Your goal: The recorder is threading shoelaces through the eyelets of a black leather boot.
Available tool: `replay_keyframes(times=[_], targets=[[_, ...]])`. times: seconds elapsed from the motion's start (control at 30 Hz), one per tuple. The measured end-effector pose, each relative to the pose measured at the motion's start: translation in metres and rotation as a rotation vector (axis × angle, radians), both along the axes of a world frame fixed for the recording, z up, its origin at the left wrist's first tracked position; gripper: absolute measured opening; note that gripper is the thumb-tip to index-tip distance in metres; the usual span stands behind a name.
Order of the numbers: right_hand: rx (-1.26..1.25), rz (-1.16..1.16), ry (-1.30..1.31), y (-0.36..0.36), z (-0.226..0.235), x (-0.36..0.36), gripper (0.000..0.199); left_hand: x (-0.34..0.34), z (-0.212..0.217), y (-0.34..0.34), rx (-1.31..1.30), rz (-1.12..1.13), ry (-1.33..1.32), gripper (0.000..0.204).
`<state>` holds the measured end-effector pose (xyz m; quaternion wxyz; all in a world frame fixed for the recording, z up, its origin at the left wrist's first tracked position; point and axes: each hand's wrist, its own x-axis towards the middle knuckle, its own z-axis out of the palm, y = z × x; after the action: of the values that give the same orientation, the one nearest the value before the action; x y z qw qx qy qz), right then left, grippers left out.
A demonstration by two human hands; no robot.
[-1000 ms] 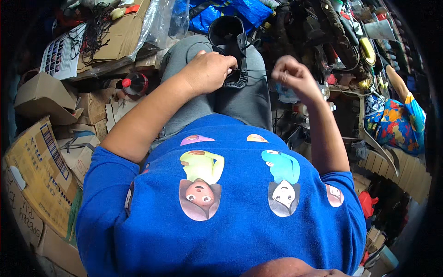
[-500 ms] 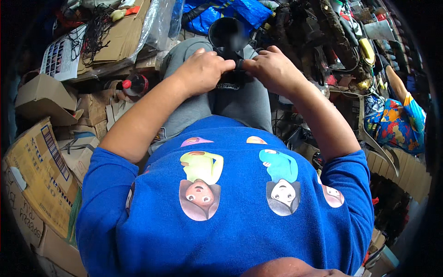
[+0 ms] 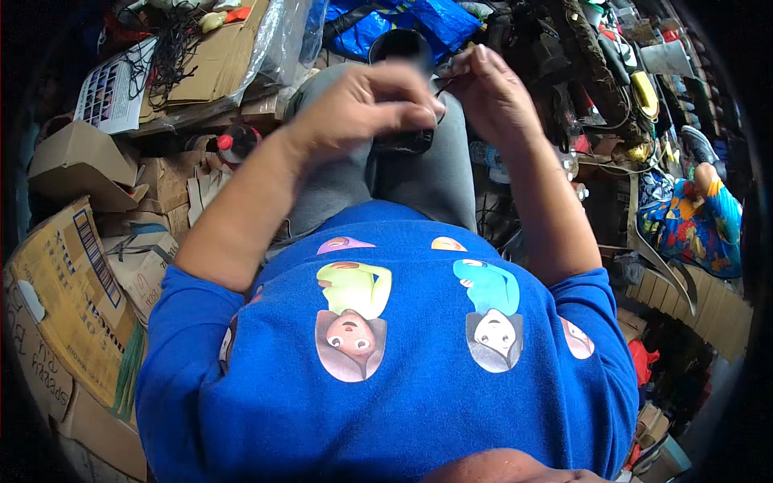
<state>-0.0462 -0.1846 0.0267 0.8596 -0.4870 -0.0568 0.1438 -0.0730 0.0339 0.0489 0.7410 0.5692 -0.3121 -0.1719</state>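
Head view | left fingers (image 3: 403, 118), right fingers (image 3: 489, 71): cannot tell grasp | black item (image 3: 412, 143) over lap (image 3: 431, 179) | cardboard (image 3: 72, 310) piled left

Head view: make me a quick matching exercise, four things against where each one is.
Things:
1. Red-capped bottle
2. Black item being worked on
3. Blue plastic sheet
4. Dark sneaker

Places:
A. Far right, by another person's multicoloured clothing
B. On the grey trousers, partly hidden by the left hand
C. Left of the trousers, near an open cardboard box
D. Beyond the knees, at the top of the picture

Pairs: 1-C; 2-B; 3-D; 4-A
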Motion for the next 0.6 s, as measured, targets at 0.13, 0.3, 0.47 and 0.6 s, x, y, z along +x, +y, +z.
replay_keyframes(times=[0.13,0.3,0.47,0.6], targets=[[0.072,0.043,0.143,-0.002,0.008,-0.014,0.023,-0.016,-0.032,0.014,0.036,-0.096,0.391,0.013],[-0.754,-0.576,-0.145,-0.172,-0.01,-0.027,0.019,-0.017,-0.041,0.167,0.488,0.853,0.227,0.013],[-0.985,-0.531,0.095,-0.234,0.006,-0.046,0.019,-0.018,-0.032,0.18,0.495,0.977,-0.09,0.022],[-1.121,-0.058,-0.236,-0.093,0.012,-0.029,0.021,0.011,-0.025,0.046,0.708,0.371,-0.241,0.044]])
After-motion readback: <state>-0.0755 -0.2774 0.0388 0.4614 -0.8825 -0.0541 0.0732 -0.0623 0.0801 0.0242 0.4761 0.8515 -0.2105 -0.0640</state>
